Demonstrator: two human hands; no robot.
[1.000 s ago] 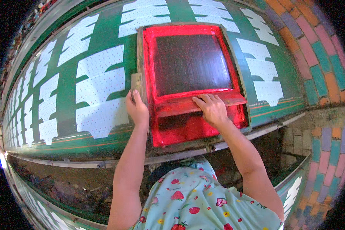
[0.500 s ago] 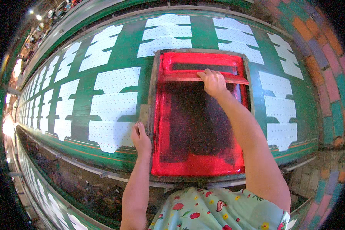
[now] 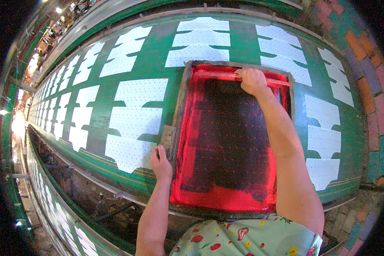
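My right hand (image 3: 252,81) is closed on a squeegee (image 3: 274,80), a long narrow bar smeared red, lying across the far end of a screen printing frame (image 3: 180,128). Red ink (image 3: 226,198) coats the frame's inner borders, and its dark mesh (image 3: 230,132) shows rows of small dots. My left hand (image 3: 161,164) is beside the frame's left edge, just below a wooden tab (image 3: 167,135). Its fingers are loosely curled with a gap at the thumb, and nothing shows in them. White fabric pieces (image 3: 134,123) with small dots lie flat next to it.
The frame lies on a long green printing table (image 3: 175,94) with rows of white cut pieces (image 3: 200,38) running far left. A metal rail (image 3: 115,194) follows its near edge. Another table (image 3: 51,196) with white pieces is at lower left. Coloured paving (image 3: 362,64) lies at right.
My right hand has pushed the squeegee away from me to the frame's far end. The whole view has shifted, and my left hand remains beside the frame's left edge.
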